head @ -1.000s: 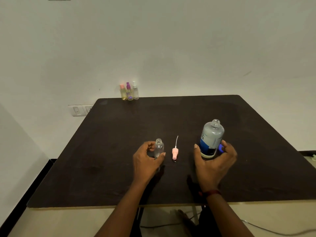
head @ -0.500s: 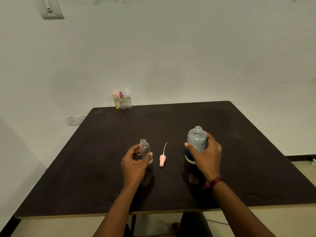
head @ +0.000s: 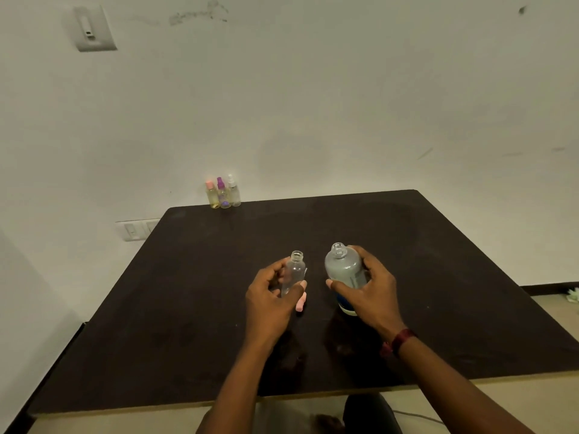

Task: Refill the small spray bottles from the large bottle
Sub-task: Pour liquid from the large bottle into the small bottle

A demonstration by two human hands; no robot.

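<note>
- Dark tabletop point(head: 438, 277) against a bare pale wall fills the centre of our frame, and both our hands work over its near middle.
- Our left hand point(head: 269, 296) wraps thumb and fingers round the small clear spray bottle point(head: 293, 272), which is held near upright with its neck open. Its pink spray head point(head: 300, 303) lies on the tabletop, poking out from below our thumb.
- Our right hand point(head: 372, 286) clasps the large bottle point(head: 343, 267) from its right side. It is uncapped, with its long axis close to vertical and leaning slightly left.
- The two open mouths sit side by side, near but apart. The large one is just right of the small one and about level with it in the frame. We judge the pour calls for tipping the large bottle leftward over the small neck.
- Whether either bottle is clear of the tabletop we cannot tell.
- Three capped small spray bottles point(head: 223, 194) stand at the far left edge, well apart from both hands.
</note>
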